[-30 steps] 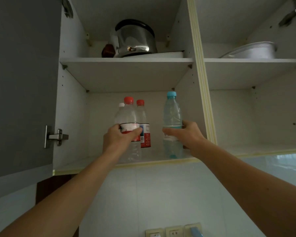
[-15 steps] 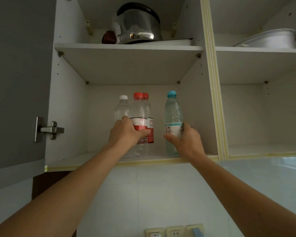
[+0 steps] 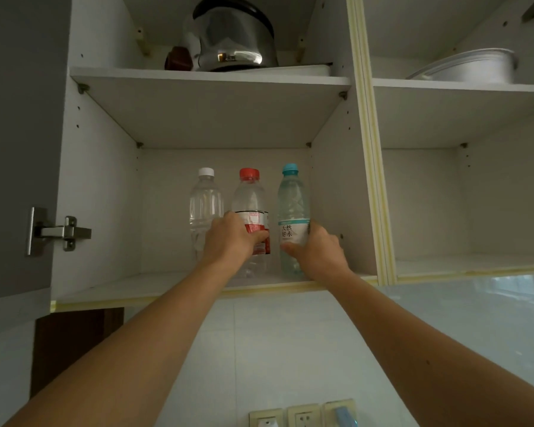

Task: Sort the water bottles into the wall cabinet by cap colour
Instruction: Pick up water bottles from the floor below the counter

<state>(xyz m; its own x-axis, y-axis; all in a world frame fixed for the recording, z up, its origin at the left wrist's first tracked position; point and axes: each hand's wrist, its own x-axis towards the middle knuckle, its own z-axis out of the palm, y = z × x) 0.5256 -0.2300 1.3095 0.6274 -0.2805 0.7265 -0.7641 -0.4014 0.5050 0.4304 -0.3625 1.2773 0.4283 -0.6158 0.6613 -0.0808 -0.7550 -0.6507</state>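
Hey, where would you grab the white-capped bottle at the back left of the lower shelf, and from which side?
Grip the white-capped bottle around its upper body, coming from the front left. It stands upright, that side is open, and the left hand holding the red-capped bottle crowds its right.

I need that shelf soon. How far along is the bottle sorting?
Done: the white-capped bottle stands alone on the lower shelf. In hand: the left hand grips a red-capped bottle, the right hand the blue-capped bottle. Left: letting both go.
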